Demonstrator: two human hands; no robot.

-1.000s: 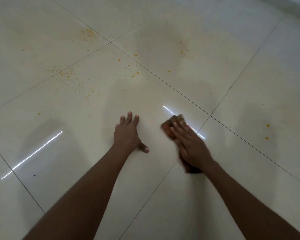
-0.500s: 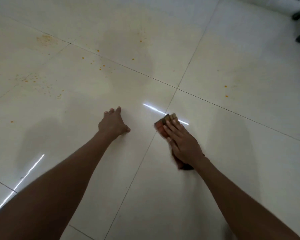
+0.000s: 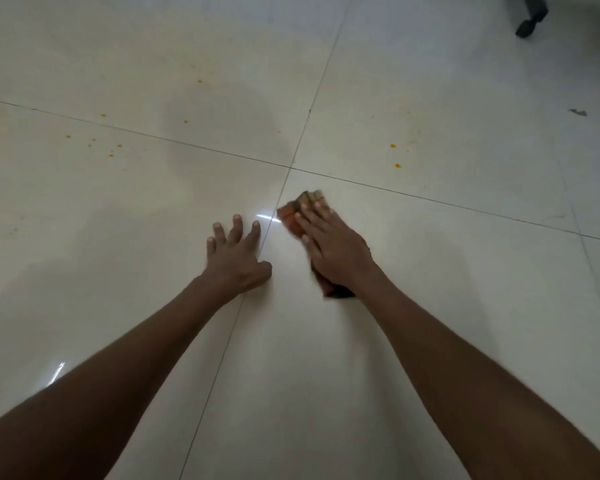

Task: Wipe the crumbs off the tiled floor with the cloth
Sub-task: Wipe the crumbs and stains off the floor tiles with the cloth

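Observation:
A folded red-brown cloth lies on the pale tiled floor just right of a grout line. My right hand presses flat on it with straight fingers, covering most of it. My left hand rests on the floor to its left, fingers spread, holding nothing. Two orange crumbs sit on the tile beyond the cloth to the right. More orange crumbs are scattered far left, past the left hand.
Grout lines cross just ahead of the cloth. A dark chair castor stands at the far right top. A small grey scrap lies near the right edge. A dull smear darkens the tile ahead of the left hand.
The view has swung right, so the crumbs on the left have slid toward the frame edge. Both hands have shifted across the grout line, the right still pressing the cloth.

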